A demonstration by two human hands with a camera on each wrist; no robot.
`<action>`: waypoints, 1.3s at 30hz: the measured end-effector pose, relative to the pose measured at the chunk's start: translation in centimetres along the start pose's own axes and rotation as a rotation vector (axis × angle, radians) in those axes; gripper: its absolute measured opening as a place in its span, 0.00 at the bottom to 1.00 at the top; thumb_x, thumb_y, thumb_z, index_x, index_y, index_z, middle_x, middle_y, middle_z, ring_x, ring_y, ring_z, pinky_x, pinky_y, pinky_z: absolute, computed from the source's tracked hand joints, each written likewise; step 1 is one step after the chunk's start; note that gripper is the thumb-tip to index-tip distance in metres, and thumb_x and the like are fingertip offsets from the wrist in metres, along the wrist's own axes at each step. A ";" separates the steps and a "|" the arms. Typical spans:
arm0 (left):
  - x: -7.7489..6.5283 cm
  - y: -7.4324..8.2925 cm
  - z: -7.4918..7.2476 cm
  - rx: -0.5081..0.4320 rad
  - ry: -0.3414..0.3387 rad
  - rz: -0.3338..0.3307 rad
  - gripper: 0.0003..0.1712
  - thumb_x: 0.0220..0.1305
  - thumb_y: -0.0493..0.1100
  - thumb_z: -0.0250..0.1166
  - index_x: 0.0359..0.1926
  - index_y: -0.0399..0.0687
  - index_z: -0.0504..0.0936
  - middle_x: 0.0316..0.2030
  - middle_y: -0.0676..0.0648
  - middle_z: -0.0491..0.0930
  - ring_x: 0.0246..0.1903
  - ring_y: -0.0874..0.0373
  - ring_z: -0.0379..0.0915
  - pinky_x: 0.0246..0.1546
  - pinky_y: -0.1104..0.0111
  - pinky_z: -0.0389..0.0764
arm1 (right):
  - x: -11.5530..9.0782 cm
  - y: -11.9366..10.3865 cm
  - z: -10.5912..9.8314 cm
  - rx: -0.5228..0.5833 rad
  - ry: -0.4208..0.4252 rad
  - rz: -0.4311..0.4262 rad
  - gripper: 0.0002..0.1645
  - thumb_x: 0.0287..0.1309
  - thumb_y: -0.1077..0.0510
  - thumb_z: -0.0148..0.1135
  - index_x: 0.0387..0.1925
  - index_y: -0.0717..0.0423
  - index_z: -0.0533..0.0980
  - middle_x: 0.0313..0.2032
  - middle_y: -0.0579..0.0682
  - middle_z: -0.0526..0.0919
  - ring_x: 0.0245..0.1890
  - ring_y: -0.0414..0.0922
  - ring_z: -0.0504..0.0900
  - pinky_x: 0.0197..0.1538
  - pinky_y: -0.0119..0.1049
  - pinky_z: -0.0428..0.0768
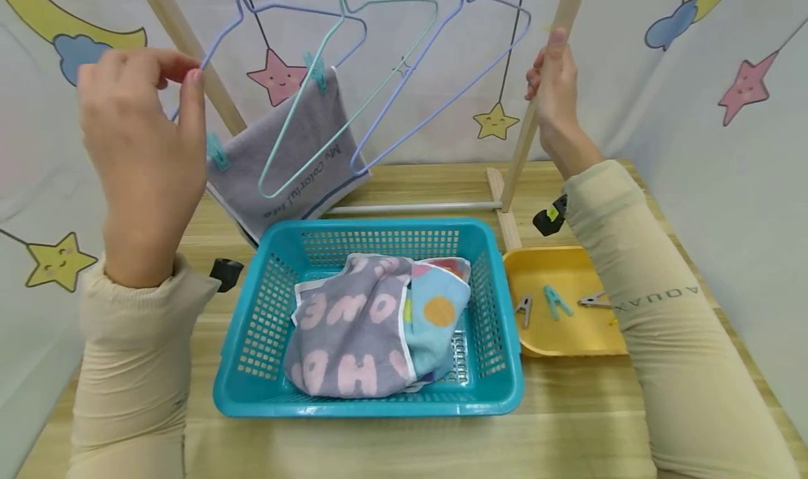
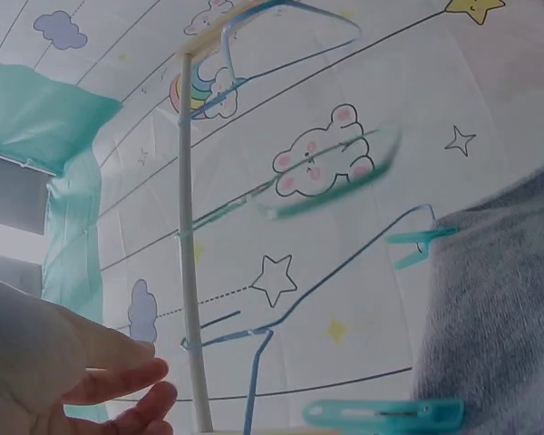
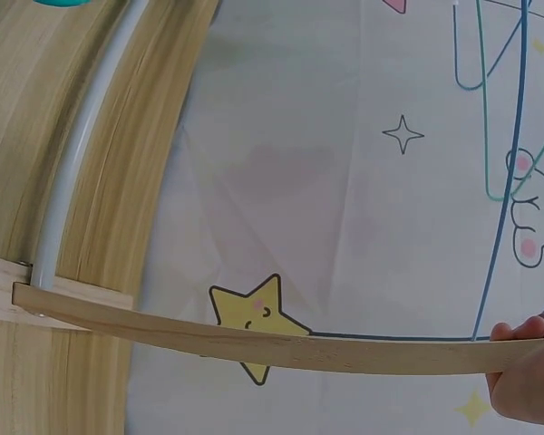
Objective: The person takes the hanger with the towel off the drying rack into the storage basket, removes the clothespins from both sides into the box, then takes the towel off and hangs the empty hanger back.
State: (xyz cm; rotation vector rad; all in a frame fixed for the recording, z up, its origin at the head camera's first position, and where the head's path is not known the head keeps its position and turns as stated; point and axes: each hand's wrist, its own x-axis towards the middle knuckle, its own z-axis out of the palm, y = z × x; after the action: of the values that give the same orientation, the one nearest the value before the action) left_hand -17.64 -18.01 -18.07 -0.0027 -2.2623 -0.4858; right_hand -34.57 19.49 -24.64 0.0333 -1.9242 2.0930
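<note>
My left hand [image 1: 142, 128] is raised at the left, thumb and fingers loosely bent beside a blue hanger [image 1: 236, 16]. In the left wrist view, a gap shows between those fingers [image 2: 145, 372] and the hanger. From this hanger hangs a grey towel [image 1: 290, 156] with lettering, fixed by a teal clothespin [image 1: 217, 151] and another teal clothespin [image 1: 315, 71]. My right hand [image 1: 558, 86] grips the right wooden post [image 1: 527, 139] of the rack, thumb along its front. Between the hands hang a green hanger [image 1: 297, 107] and a second blue hanger [image 1: 435, 107], both bare.
A teal basket [image 1: 369, 407] with folded towels [image 1: 353, 325] stands below the hangers. To its right, partly behind the right sleeve, a yellow tray [image 1: 568, 342] holds several clothespins [image 1: 557, 302]. A white bar [image 1: 416, 207] runs low behind the basket; a printed curtain [image 1: 682, 65] hangs behind.
</note>
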 end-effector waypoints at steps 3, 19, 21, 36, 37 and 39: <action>0.4 -0.7 0.2 0.036 0.008 -0.035 0.25 0.77 0.52 0.51 0.61 0.37 0.76 0.53 0.35 0.76 0.50 0.51 0.61 0.55 0.60 0.60 | 0.1 -0.1 -0.4 0.005 0.005 0.001 0.23 0.79 0.43 0.30 0.32 0.51 0.63 0.24 0.49 0.61 0.24 0.42 0.62 0.34 0.29 0.67; -0.3 -5.1 1.4 -0.025 -0.312 -0.153 0.29 0.79 0.53 0.45 0.59 0.34 0.77 0.47 0.35 0.77 0.36 0.50 0.63 0.31 0.68 0.63 | -0.2 0.7 -0.4 -0.026 -0.011 -0.041 0.22 0.79 0.43 0.32 0.32 0.51 0.61 0.24 0.50 0.60 0.24 0.43 0.60 0.34 0.30 0.64; -0.3 -5.0 1.4 -0.028 -0.284 -0.154 0.29 0.79 0.54 0.45 0.56 0.34 0.79 0.46 0.36 0.78 0.33 0.52 0.61 0.28 0.70 0.61 | -0.1 0.5 -0.3 -0.030 -0.015 -0.050 0.22 0.79 0.44 0.32 0.31 0.51 0.61 0.24 0.50 0.60 0.24 0.43 0.60 0.34 0.30 0.64; 0.0 -5.0 0.8 -0.043 -0.096 -0.216 0.25 0.77 0.52 0.50 0.50 0.35 0.82 0.30 0.60 0.70 0.24 0.66 0.58 0.25 0.78 0.59 | -0.1 0.8 -0.1 -0.036 -0.013 -0.019 0.23 0.78 0.41 0.34 0.32 0.52 0.62 0.24 0.49 0.61 0.24 0.42 0.62 0.34 0.30 0.65; 0.0 -4.9 0.6 -0.039 -0.077 -0.210 0.25 0.78 0.52 0.50 0.49 0.35 0.83 0.29 0.61 0.68 0.24 0.67 0.57 0.25 0.78 0.58 | -0.1 0.8 0.0 -0.037 -0.016 -0.021 0.23 0.78 0.41 0.34 0.32 0.52 0.62 0.24 0.49 0.61 0.24 0.42 0.62 0.34 0.30 0.65; 0.1 -4.8 0.2 -0.024 -0.043 -0.199 0.26 0.78 0.52 0.49 0.48 0.34 0.83 0.27 0.63 0.65 0.23 0.68 0.56 0.24 0.78 0.57 | 0.0 0.8 0.0 -0.039 -0.017 -0.022 0.23 0.78 0.41 0.34 0.32 0.51 0.62 0.24 0.49 0.61 0.24 0.42 0.62 0.35 0.30 0.65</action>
State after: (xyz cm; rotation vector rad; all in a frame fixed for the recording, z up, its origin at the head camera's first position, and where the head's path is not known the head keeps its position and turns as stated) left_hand -18.59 -22.37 -19.81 0.2036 -2.3106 -0.6227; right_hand -34.73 19.42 -25.41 0.0637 -1.9652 2.0465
